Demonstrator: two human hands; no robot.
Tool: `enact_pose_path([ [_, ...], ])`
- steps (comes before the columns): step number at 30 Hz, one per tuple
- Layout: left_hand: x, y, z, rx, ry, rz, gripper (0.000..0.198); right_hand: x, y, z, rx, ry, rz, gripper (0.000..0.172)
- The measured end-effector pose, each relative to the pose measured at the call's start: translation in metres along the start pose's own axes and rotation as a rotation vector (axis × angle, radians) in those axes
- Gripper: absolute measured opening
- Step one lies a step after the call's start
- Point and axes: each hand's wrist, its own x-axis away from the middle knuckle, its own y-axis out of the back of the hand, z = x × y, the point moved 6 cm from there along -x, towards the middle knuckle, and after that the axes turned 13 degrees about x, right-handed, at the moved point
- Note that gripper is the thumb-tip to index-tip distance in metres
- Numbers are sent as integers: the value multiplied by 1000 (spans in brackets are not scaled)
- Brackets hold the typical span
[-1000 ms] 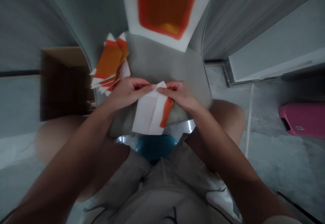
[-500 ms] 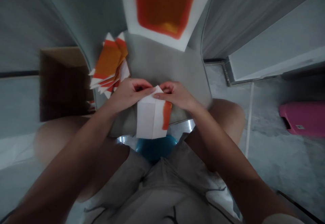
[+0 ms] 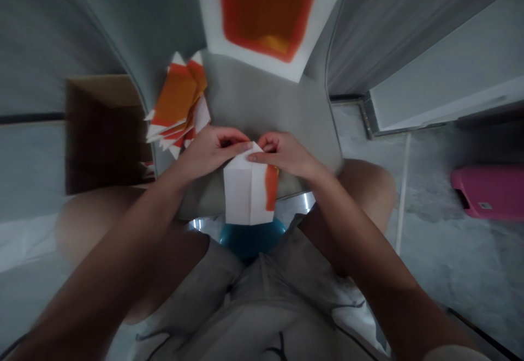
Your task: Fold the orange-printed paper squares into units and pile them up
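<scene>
A folded sheet of paper [image 3: 241, 194], white with an orange strip along its right side, is held between my hands above the front edge of the grey seat. Its top comes to a point, and a crease runs down its middle. My left hand [image 3: 216, 148] pinches the upper left edge, thumb on top. From the other side my right hand [image 3: 282, 154] grips the upper right edge, its thumb flat near the tip. The fingers behind the paper are partly hidden. Left of my left hand lies a pile of folded orange and white papers [image 3: 176, 99].
A white sheet with a red-orange square [image 3: 266, 12] rests at the back of the grey chair [image 3: 262, 94]. An open cardboard box [image 3: 102, 91] stands on the left. A pink plastic object [image 3: 491, 192] is on the floor at right; something teal [image 3: 249, 238] shows below the paper.
The lower part of the folded paper has shifted slightly to the right. Both hands keep nearly the same place and grip.
</scene>
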Motion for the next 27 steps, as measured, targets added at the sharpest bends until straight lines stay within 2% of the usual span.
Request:
enact_pose_path([
  [7, 2, 1, -9, -1, -8, -13, 30, 2, 1, 4, -15, 4, 4, 47],
  [16, 1, -3, 2, 103, -17, -30, 24, -1, -5, 3, 65, 33, 8, 45],
  [24, 0, 6, 1, 13, -35, -164, 20, 1, -2, 8, 68, 65, 28, 46],
  [27, -1, 7, 1, -35, -22, -177, 21, 0, 0, 8, 64, 63, 39, 47],
])
